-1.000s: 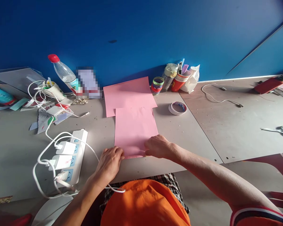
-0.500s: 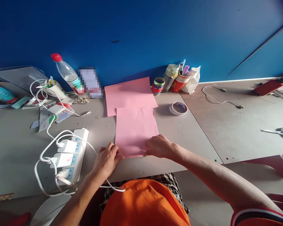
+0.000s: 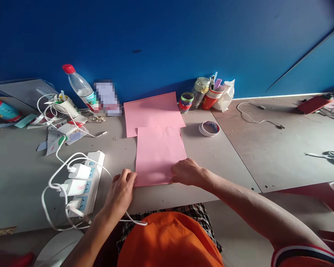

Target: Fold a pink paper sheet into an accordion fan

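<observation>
A pink sheet of paper point(image 3: 158, 152) lies flat on the desk in front of me, its near edge facing my body. My right hand point(image 3: 187, 171) is closed at the sheet's near right corner, fingers curled and thumb hidden from view. Just beside the left edge, near the lower left corner, is my left hand point(image 3: 121, 189); its fingers are bent in and I see nothing in them. Whether its fingertips touch the paper edge is unclear. Behind, a second pink sheet point(image 3: 153, 109) lies partly under the first one.
To the left stands a white power strip point(image 3: 96, 185) with plugs and looping cables. A roll of tape point(image 3: 209, 128) lies right of the paper, scissors point(image 3: 327, 155) farther right. Along the blue wall are a red-capped bottle point(image 3: 80, 87), a clear bottle point(image 3: 199, 94) and red paper cups point(image 3: 210, 98).
My left hand has slid left, off the sheet's near left corner to beside its edge. The near edge now lies flatter. My right hand stays at its corner.
</observation>
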The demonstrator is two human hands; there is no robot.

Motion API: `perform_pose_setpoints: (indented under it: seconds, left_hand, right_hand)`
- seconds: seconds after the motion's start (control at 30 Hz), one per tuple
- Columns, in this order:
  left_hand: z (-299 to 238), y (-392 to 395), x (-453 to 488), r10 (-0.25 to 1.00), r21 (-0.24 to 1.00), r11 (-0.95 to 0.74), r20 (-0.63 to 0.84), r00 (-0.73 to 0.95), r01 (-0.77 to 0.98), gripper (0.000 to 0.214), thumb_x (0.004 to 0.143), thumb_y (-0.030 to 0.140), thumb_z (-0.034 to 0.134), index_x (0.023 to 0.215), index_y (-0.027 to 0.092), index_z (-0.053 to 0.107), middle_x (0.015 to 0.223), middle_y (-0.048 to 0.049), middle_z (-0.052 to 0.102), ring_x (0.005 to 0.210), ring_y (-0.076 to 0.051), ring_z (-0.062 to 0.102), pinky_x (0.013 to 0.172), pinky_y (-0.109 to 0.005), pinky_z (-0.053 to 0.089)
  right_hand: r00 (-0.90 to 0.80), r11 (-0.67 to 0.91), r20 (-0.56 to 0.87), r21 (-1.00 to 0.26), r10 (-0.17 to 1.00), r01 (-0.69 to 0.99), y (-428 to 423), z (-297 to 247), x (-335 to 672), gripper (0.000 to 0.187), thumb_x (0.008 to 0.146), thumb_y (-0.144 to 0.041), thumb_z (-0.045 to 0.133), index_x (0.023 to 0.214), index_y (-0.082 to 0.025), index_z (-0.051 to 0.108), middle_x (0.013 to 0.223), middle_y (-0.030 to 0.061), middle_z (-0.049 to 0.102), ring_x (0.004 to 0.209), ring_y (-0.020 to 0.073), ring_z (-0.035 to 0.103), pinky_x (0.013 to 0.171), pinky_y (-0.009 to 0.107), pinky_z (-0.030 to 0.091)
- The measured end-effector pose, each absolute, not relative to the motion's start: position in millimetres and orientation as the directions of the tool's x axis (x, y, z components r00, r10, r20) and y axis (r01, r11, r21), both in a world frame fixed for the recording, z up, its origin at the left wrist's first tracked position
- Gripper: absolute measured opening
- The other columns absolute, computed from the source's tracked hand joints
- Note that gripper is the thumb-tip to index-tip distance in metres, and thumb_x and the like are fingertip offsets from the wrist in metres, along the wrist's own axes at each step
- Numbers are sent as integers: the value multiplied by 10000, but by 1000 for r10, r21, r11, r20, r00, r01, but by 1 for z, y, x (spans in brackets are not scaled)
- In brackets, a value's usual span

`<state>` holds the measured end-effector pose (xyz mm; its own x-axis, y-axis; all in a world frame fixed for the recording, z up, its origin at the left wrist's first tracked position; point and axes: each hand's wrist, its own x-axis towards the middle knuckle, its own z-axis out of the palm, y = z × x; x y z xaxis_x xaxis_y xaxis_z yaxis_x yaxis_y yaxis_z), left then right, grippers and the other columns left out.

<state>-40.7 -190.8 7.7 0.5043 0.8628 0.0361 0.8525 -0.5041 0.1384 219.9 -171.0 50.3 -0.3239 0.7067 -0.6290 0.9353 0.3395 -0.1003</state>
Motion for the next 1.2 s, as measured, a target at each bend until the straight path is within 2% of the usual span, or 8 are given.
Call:
perform_pose_setpoints:
  seconds: [0.1, 0.17, 0.23, 0.33, 0.47, 0.73, 0.9, 1.2]
  left_hand:
    - [17, -207, -34, 841, 83, -515, 242, 484, 853, 227, 886, 72, 395, 1013, 173, 554, 1011, -105, 555, 865, -205, 590, 827, -362, 472]
    - [21, -221, -20, 785, 142, -582, 354, 508, 801, 258, 885, 83, 434, 1105, 175, 531, 1055, -109, 564, 963, -217, 579, 863, -354, 480]
    - [19, -234, -1, 709, 213, -688, 404, 578, 694, 349, 886, 81, 441, 1221, 168, 482, 1148, -121, 564, 1105, -228, 544, 943, -354, 468]
    - [7, -247, 27, 643, 261, -765, 374, 669, 589, 482, 899, 109, 430, 1372, 163, 360, 1255, -129, 550, 1242, -246, 472, 1023, -377, 444]
    - [-17, -251, 40, 665, 311, -743, 251, 703, 593, 590, 917, 231, 434, 1455, 154, 205, 1361, -161, 489, 1295, -290, 430, 1033, -446, 443]
    - [-28, -249, 36, 708, 399, -676, 118, 696, 620, 554, 927, 295, 425, 1435, 165, 248, 1411, -152, 443, 1335, -292, 375, 1039, -466, 433]
    - [-29, -249, 37, 706, 410, -673, 110, 700, 615, 526, 916, 293, 447, 1400, 138, 309, 1387, -157, 463, 1328, -292, 385, 1040, -454, 435]
    - [-30, -248, 37, 697, 392, -691, 137, 704, 608, 522, 902, 305, 475, 1386, 164, 340, 1345, -159, 505, 1295, -309, 430, 1016, -471, 454]
  right_hand:
    - [-326, 337, -637, -109, 698, 935, -170, 51, 219, 319, 859, -476, 551, 929, -204, 701, 911, 67, 721, 852, 232, 668, 685, 283, 456]
    - [-316, 331, -645, -102, 696, 938, -169, 52, 218, 323, 855, -478, 557, 934, -200, 701, 922, 73, 722, 857, 232, 668, 690, 282, 456]
    - [-305, 322, -648, -96, 698, 942, -169, 53, 217, 322, 856, -471, 555, 918, -193, 704, 909, 81, 723, 861, 232, 668, 699, 283, 458]
    - [-313, 320, -624, -106, 716, 942, -169, 54, 217, 336, 854, -478, 546, 916, -188, 704, 908, 87, 723, 874, 237, 668, 719, 292, 461]
    - [-330, 338, -598, -103, 731, 935, -170, 52, 219, 370, 853, -503, 536, 939, -182, 700, 906, 91, 723, 870, 255, 670, 735, 313, 464]
    - [-311, 312, -613, -110, 726, 944, -170, 54, 219, 426, 850, -556, 504, 914, -186, 703, 891, 95, 721, 859, 249, 669, 720, 303, 457]
    - [-293, 301, -643, -101, 707, 948, -170, 58, 227, 311, 837, -456, 546, 908, -195, 699, 886, 82, 721, 849, 223, 663, 707, 275, 434]
    - [-296, 326, -653, -80, 697, 942, -173, 61, 241, 224, 809, -370, 589, 889, -187, 691, 907, 83, 714, 876, 233, 651, 767, 314, 394]
